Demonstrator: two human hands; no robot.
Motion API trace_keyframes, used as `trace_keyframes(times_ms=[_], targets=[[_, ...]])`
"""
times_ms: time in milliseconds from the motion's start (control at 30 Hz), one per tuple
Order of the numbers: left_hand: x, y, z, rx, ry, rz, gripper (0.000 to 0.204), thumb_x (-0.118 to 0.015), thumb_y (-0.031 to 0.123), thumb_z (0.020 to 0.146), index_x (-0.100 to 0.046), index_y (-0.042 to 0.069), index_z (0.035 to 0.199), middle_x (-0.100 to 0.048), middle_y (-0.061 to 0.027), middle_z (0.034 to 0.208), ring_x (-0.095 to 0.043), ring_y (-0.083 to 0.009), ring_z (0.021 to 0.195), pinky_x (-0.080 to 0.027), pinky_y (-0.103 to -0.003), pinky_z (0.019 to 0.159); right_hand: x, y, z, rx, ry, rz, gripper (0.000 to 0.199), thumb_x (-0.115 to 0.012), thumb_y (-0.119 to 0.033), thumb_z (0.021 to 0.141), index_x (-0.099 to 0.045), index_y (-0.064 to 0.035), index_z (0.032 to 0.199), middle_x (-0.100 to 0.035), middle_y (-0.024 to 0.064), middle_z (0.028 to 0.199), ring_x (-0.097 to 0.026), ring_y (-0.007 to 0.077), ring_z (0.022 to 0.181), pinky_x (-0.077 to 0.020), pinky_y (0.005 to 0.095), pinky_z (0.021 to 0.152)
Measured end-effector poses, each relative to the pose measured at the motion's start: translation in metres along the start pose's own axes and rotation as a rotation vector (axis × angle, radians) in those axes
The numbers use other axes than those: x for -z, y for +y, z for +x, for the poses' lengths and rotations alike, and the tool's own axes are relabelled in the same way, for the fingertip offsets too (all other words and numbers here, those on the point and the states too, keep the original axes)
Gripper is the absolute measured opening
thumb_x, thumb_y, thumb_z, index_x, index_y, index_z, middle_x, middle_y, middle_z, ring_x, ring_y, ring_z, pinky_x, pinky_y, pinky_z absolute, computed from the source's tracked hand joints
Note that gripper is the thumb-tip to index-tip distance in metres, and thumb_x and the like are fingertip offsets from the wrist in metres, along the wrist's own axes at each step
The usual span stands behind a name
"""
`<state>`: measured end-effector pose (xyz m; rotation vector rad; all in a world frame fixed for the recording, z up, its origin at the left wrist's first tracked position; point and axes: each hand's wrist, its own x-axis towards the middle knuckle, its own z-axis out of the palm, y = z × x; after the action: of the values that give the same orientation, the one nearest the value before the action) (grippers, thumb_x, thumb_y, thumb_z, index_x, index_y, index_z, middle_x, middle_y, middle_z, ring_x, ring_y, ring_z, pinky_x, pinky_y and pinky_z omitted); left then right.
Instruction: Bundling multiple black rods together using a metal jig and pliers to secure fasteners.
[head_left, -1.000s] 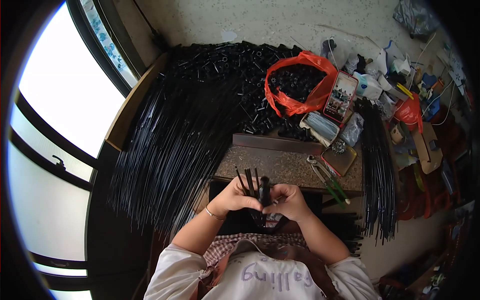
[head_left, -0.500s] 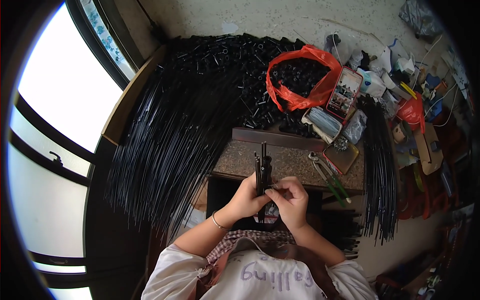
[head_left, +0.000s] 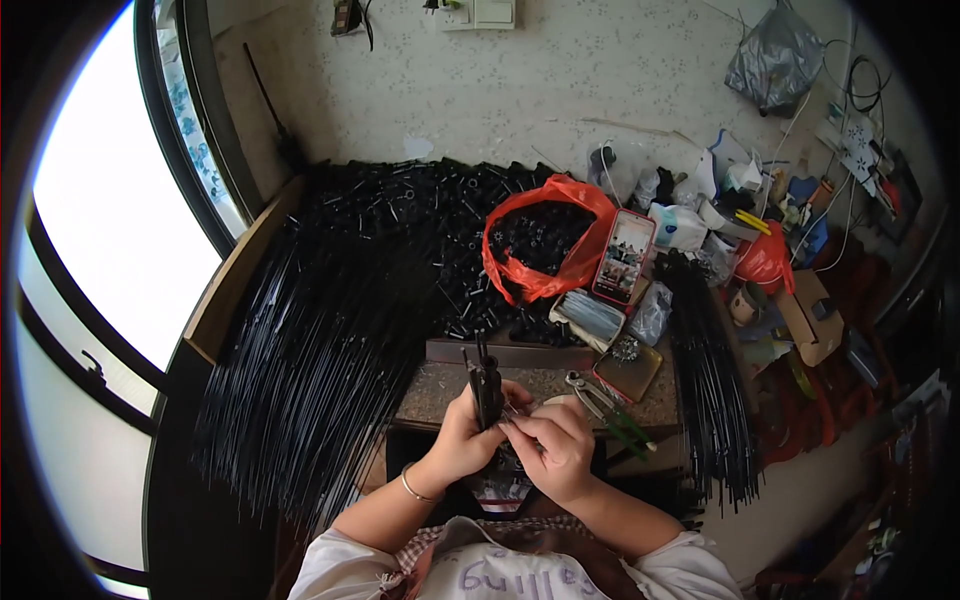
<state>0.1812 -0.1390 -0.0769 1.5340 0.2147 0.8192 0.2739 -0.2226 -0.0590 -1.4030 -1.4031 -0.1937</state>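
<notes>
My left hand [head_left: 460, 437] is wrapped round an upright bundle of black rods [head_left: 487, 388] with dark tube-like ends at the top. Beside it, my right hand [head_left: 556, 447] has its thumb and forefinger pinched together close to the bundle's right side. Something thin and pale seems to sit at those fingertips, too small to name. Both hands are over the front edge of the brown speckled table [head_left: 440, 392]. Right of my right hand lie pliers [head_left: 608, 412] with green handles.
Long black rods [head_left: 300, 370] fan out at the left; more rods [head_left: 708, 390] lie at the right. A red plastic bag [head_left: 545, 285] with small black parts stands behind a dark bar [head_left: 510, 354]. Nearby are a phone [head_left: 625, 257], a tray of pale strips [head_left: 590, 317] and a shallow tin [head_left: 640, 378].
The whole view has tilted upward, showing more of the wall. My right hand has turned, its back now more toward view, still pinching beside the bundle. My left hand keeps its hold.
</notes>
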Motion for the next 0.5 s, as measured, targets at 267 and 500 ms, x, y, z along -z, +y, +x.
trace_keyframes(times_ms=[267,500], targets=[[0.025,0.037,-0.019,-0.173,0.180,-0.030,0.020,-0.052,-0.001,0.066,-0.037,0.004,0.079,-0.045,-0.0039,0.060,-0.043,-0.0097,0.049,-0.035,-0.020,0.044,0.056,0.053,-0.051,-0.187,-0.251,-0.532,0.031,-0.056,-0.006,0.066,-0.049,-0.0019,0.096,-0.045,0.0151,0.099,-0.044,0.0265,0.089,-0.0384,0.0323,0.070],[0.000,0.055,-0.027,-0.054,-0.134,0.318,0.065,-0.068,0.008,0.056,-0.032,0.002,0.110,-0.055,-0.0076,0.084,-0.053,-0.0097,0.074,-0.040,-0.021,0.063,0.055,0.039,-0.099,-1.007,-0.444,0.003,0.033,-0.052,0.001,0.061,-0.043,-0.0048,0.092,-0.039,0.0112,0.089,-0.044,0.0245,0.080,-0.0374,0.0312,0.065]])
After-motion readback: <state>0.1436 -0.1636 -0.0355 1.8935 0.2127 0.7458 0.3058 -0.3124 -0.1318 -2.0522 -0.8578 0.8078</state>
